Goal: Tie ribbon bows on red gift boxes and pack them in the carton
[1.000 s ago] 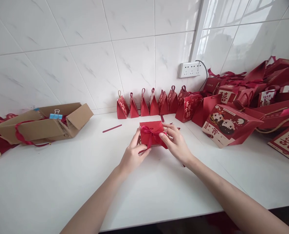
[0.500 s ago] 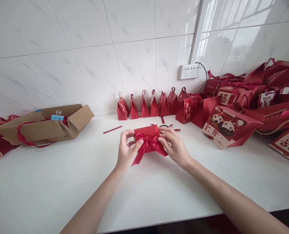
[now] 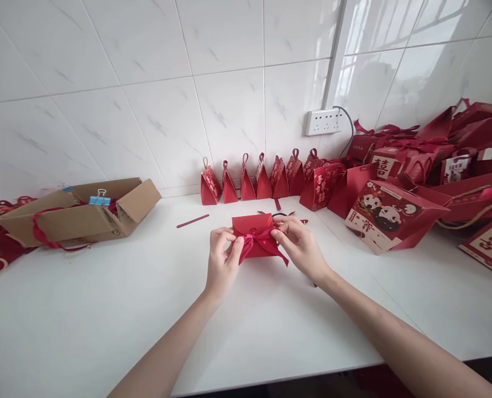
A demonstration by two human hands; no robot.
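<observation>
A small red gift box (image 3: 251, 223) with a flap front is tilted toward me, low over the white table, between my two hands. A shiny red ribbon (image 3: 259, 242) is tied in a bow across its front, its tails hanging down. My left hand (image 3: 224, 258) pinches the bow's left loop between thumb and fingers at the box's left side. With thumb and forefinger, my right hand (image 3: 299, 247) grips the right loop, its other fingers behind the box's right edge. Loose strips and a dark loop, partly hidden by my right hand, lie just behind.
Several small triangular red boxes (image 3: 246, 182) stand along the tiled wall. At right is a pile of red gift boxes (image 3: 415, 149), with a cartoon-printed box (image 3: 389, 215) in front. An open cardboard box (image 3: 76, 221) with a blue clip sits left. A dark red strip (image 3: 193, 220) lies on the table (image 3: 246, 331).
The box first moved left and toward me, then slightly right. My left hand shifted from the lower ribbon tail up to the bow's left loop. The loops are now drawn outward.
</observation>
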